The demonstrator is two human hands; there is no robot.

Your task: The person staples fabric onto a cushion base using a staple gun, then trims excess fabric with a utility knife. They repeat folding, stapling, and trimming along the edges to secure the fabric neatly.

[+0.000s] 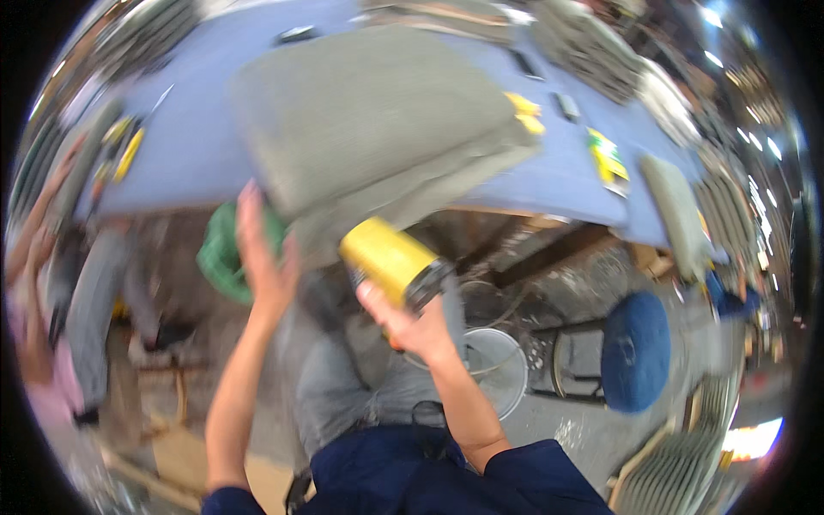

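Observation:
In my right hand [403,319] is a yellow cylinder-shaped tool [388,256] with a black end, tilted and blurred by motion; its exact kind cannot be made out. Fingers wrap around its lower side, in front of the table's near edge. My left hand [268,262] is raised with its fingers stretched out, holding nothing. Close to that hand lies the near left corner of a thick folded grey-green cloth [369,112], which overhangs the table edge. Whether the fingertips touch it cannot be seen clearly.
The blue-topped table [193,94] bears yellow-handled tools [129,154], a yellow packet [608,163] and more folded cloth [588,51]. Below are a green bundle [230,255], a white bucket [499,369] and a blue stool [635,352]. Another person [60,343] sits at the left.

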